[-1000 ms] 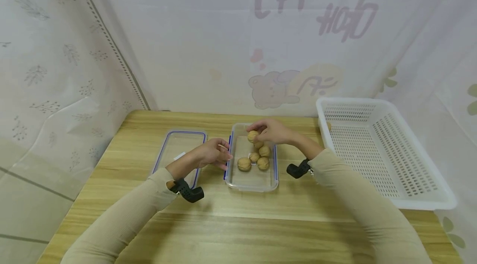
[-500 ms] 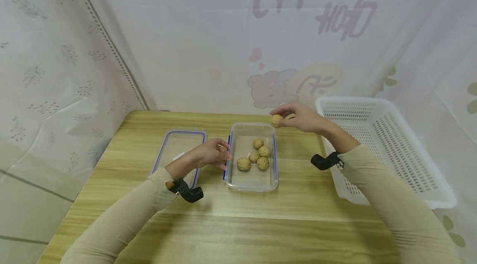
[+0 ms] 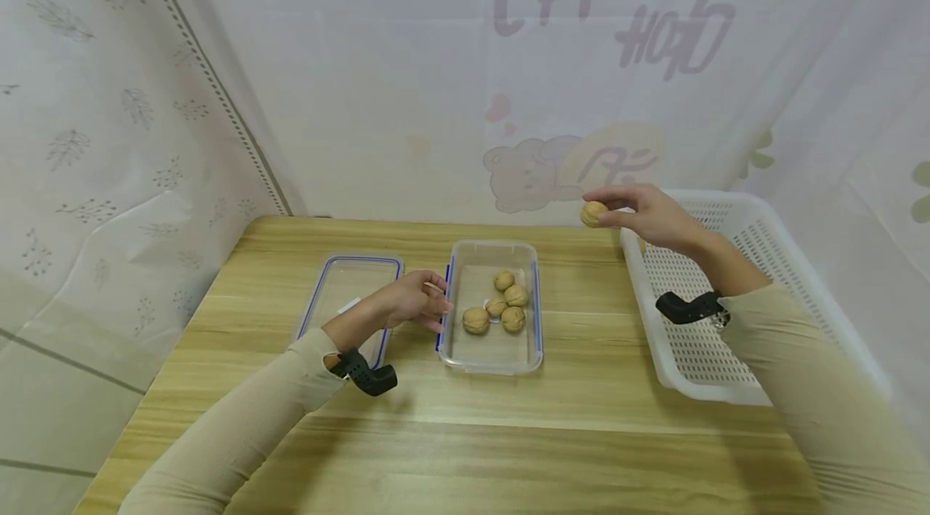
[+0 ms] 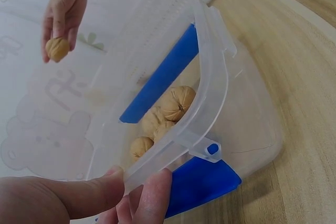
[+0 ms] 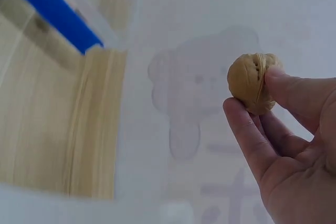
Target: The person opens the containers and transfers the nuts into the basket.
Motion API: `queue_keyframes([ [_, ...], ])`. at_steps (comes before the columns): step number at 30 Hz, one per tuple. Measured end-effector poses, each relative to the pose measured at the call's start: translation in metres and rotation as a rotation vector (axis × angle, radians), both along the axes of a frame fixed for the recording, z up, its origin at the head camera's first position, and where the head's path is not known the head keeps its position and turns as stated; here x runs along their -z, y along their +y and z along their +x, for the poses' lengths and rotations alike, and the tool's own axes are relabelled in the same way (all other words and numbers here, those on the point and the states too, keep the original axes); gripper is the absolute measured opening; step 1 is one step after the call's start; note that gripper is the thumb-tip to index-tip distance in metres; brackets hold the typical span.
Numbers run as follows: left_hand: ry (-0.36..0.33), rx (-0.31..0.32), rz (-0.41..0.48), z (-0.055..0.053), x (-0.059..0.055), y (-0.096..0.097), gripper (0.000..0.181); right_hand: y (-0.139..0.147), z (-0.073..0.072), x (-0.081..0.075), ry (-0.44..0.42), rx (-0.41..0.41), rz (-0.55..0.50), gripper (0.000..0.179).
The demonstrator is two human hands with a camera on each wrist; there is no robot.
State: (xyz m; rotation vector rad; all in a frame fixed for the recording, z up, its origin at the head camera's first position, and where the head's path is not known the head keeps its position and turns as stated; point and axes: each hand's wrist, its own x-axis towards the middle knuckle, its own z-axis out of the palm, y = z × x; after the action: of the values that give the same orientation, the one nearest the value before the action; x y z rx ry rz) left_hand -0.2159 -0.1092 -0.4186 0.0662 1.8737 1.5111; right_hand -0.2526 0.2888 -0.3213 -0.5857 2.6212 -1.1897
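My right hand (image 3: 643, 212) pinches a walnut (image 3: 593, 214) between thumb and fingers, held up at the near-left corner of the white basket (image 3: 647, 337). In the right wrist view, the walnut's seam (image 5: 258, 77) faces the thumb. My left hand (image 3: 416, 299) is at the left side of a clear plastic food container (image 3: 501, 357) with blue latches. In the left wrist view, the thumb and fingers (image 4: 155, 195) pinch the container's rim. Inside it lie several walnuts (image 3: 514, 319), grouped toward the right and middle.
The container's clear lid (image 3: 363, 258), with a blue seal, lies on the wooden table (image 3: 465, 458) left of the container, partly under my left forearm. The slotted basket stands at the right, partly covered by my right arm. A printed curtain (image 3: 407, 79) hangs behind the table.
My right hand has lifted a walnut out of the container and carried it right to the basket's edge. The left hand and the other walnuts have stayed in place.
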Motion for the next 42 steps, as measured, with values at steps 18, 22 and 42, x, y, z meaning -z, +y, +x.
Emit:
queue_keyframes([
  [18, 0.008, 0.012, -0.006, 0.001, -0.001, 0.0, 0.042, 0.075, -0.007, 0.022, 0.003, 0.147, 0.093, 0.046],
  [22, 0.007, 0.01, -0.012, 0.001, 0.0, 0.001, 0.041, 0.087, -0.01, 0.03, -0.003, 0.165, 0.14, 0.046],
  [42, -0.011, -0.018, -0.011, 0.0, 0.0, 0.0, 0.041, 0.12, -0.023, 0.088, 0.023, 0.197, 0.33, 0.038],
])
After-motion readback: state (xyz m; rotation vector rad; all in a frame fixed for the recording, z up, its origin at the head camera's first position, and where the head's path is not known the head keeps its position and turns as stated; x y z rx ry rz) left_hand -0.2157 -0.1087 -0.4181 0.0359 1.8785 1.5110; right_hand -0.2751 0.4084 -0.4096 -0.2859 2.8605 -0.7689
